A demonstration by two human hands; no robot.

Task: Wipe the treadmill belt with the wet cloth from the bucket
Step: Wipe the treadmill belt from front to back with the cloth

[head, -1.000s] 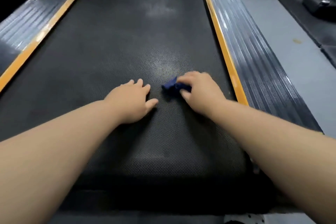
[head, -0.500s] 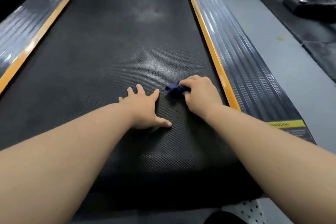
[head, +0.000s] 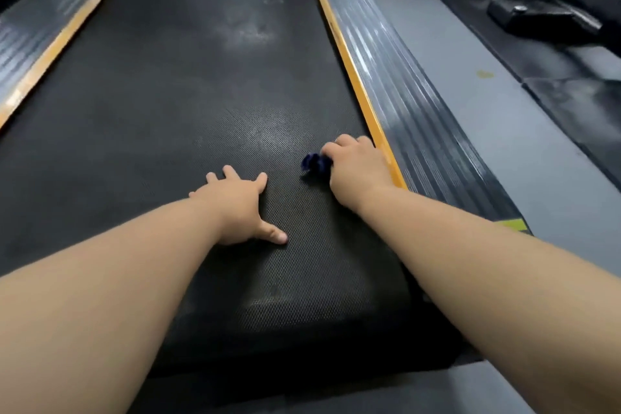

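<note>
Right hand (head: pixel 358 170), tight around cloth (head: pixel 314 163), now nearer belt (head: pixel 201 94) edge.

right hand (head: pixel 359 171): slid the cloth (head: pixel 314 163) rightward over the belt (head: pixel 201 94), knuckles now just beside the orange edge strip (head: pixel 366 111) | cloth: bunched smaller, less showing (blurred) | left hand (head: pixel 235 208): fingers went from together to splayed flat, thumb stretched out | gap between hands wider

belt (head: pixel 188 84): black, fine mesh texture (pale smudges) | cloth (head: pixel 314 163): dark blue | edge strip (head: pixel 349 60): orange-yellow | side rail (head: pixel 413 104): grey ribbed
</note>
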